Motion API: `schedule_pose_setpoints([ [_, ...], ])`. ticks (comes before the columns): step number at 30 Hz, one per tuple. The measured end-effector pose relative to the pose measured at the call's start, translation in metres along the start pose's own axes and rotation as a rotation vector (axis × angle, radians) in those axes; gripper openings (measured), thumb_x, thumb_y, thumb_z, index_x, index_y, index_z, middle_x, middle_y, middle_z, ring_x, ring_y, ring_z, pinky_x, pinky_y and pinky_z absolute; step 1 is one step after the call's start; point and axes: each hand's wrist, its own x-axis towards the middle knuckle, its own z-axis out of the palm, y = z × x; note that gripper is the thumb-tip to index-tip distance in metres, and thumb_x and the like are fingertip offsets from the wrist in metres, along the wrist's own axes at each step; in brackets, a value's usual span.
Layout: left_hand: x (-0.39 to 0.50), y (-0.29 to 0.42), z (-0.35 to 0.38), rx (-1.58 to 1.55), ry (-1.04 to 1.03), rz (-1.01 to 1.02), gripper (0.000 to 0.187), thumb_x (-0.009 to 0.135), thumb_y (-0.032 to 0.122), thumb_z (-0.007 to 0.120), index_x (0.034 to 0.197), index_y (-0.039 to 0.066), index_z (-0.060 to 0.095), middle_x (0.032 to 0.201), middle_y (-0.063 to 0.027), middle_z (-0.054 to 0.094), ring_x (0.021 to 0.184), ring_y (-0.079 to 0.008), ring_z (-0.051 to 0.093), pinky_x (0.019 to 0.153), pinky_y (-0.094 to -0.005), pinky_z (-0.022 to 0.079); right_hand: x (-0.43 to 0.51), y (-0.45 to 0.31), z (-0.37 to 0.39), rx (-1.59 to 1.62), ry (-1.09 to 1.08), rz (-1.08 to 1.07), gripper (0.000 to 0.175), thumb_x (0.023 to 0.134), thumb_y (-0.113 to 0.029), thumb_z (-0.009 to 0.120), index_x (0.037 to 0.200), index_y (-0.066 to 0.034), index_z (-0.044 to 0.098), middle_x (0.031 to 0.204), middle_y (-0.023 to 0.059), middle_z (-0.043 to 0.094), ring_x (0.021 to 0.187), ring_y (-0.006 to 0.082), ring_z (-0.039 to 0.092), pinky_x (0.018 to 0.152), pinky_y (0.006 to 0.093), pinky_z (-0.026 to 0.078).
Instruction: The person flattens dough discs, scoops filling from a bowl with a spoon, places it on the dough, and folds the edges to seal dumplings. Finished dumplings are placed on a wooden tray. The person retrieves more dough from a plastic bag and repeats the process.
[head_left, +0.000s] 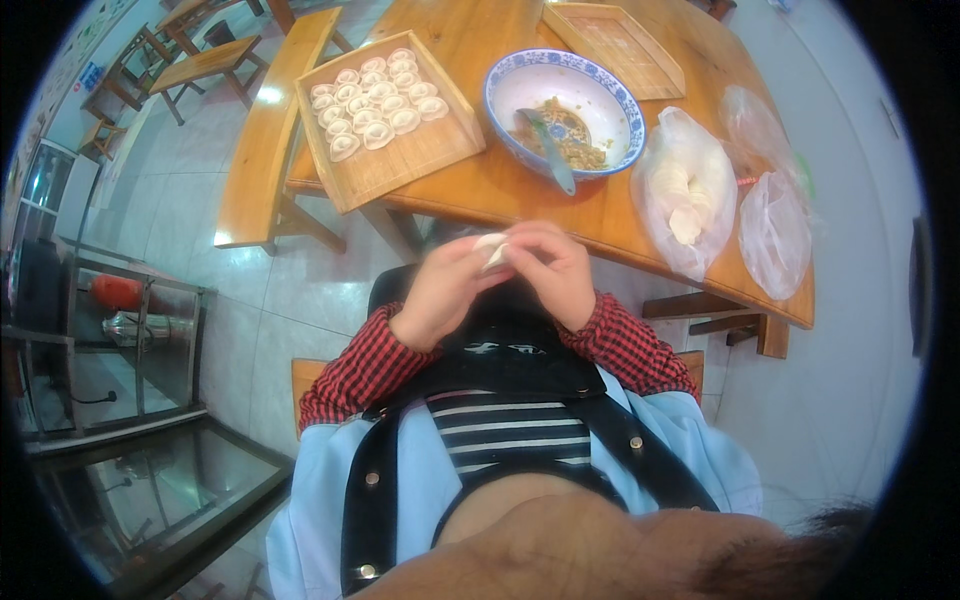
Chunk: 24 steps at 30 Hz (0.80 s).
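A pale dumpling is pinched between my left hand and my right hand, in front of the table edge and above my black apron. Beyond my left hand, a square wooden tray holds several folded dumplings in rows. A blue-and-white bowl with some minced filling stands ahead of my right hand; a grey-green spoon rests in it, its handle over the near rim. To the right lies a clear plastic bag with stacked round dough wrappers.
Another wooden tray lies at the table's far right. Crumpled plastic bags are near its right edge. A wooden bench stands left of the table, and a metal-framed rack is at the lower left.
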Motion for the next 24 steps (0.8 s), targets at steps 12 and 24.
schedule_pose_setpoints([
  [12,-0.001,-0.004,0.000,0.510,-0.104,0.213,0.030,0.097,0.014,0.043,0.122,-0.001,0.049,0.115,-0.0119,0.057,0.104,-0.0192,0.058,0.093,-0.0329,0.046,0.000,0.007,0.004,-0.046,0.099,-0.073,0.011,0.082,-0.009,0.065,0.089,-0.0008,0.064,0.099,0.0085,0.057,0.091,0.0177,0.057,0.080,0.0274,0.045],
  [24,-0.006,0.003,0.002,-0.127,-0.047,0.147,0.031,0.096,0.017,0.042,0.119,-0.003,0.049,0.114,-0.0157,0.058,0.104,-0.0241,0.058,0.091,-0.0352,0.046,-0.003,0.005,0.002,0.076,0.078,-0.096,0.030,0.074,-0.009,0.073,0.100,-0.0042,0.059,0.104,0.0080,0.049,0.089,0.0160,0.055,0.077,0.0270,0.047],
])
